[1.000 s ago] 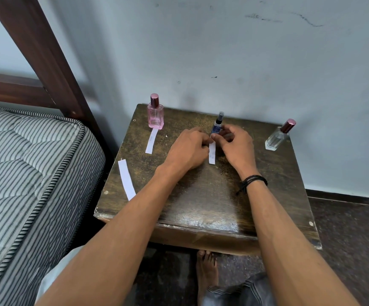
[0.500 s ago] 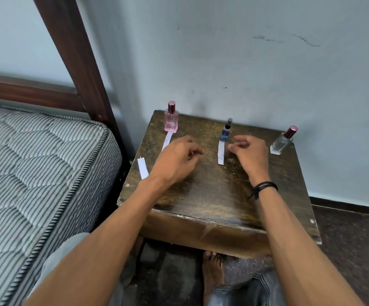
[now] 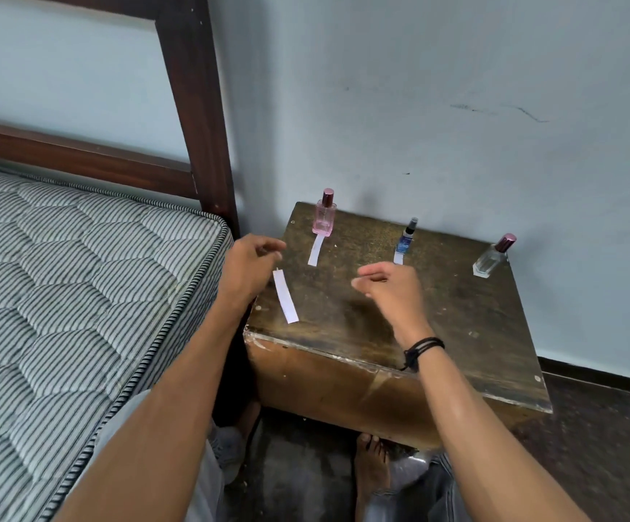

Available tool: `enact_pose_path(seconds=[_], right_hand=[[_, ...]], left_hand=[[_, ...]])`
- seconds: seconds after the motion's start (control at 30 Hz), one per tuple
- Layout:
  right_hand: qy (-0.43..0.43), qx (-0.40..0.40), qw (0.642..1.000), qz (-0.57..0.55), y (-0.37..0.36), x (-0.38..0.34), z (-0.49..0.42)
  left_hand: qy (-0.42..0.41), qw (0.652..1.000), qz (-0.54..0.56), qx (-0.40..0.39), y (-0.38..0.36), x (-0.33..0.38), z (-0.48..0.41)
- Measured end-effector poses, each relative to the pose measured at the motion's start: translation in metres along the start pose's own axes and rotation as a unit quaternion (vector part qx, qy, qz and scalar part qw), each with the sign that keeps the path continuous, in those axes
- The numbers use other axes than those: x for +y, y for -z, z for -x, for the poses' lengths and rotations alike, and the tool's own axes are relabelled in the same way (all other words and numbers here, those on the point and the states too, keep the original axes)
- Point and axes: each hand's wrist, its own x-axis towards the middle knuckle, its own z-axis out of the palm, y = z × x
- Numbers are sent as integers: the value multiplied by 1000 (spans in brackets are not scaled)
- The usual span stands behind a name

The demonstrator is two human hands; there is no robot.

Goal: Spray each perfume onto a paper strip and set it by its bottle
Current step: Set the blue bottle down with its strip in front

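Left hand [image 3: 247, 269] now leftward — worn table [image 3: 456, 333]

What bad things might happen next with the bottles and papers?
The loose paper strip lies near the left edge of the table; the left hand beside it might brush it off. The clear bottle stands close to the right edge, so a clumsy grab could tip it over.

Left bottle [image 3: 324, 216], middle bottle [image 3: 407, 239], right bottle [image 3: 492, 258] along table [image 3: 456, 333] rear; spare strip [image 3: 285, 301] front-left.
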Motion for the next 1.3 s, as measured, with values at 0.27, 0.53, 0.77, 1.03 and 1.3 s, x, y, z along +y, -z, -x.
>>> enact_pose_path(seconds=[0.27, 0.53, 0.77, 1.03, 1.3], right_hand=[[94, -71, 978, 172, -77, -8, 37], [122, -39, 948, 291, -101, -15, 37], [141, -37, 937, 316, -100, -25, 40], [191, -40, 921, 337, -102, -30, 47], [215, -38, 925, 311, -106, -27, 47]], left_hand=[[40, 984, -123, -123, 33, -21, -6], [20, 965, -176, -193, 35, -28, -23], [22, 960, -194, -201, 28, -28, -29], [20, 964, -199, -177, 19, -27, -30], [11, 965, -199, -172, 20, -26, -28]])
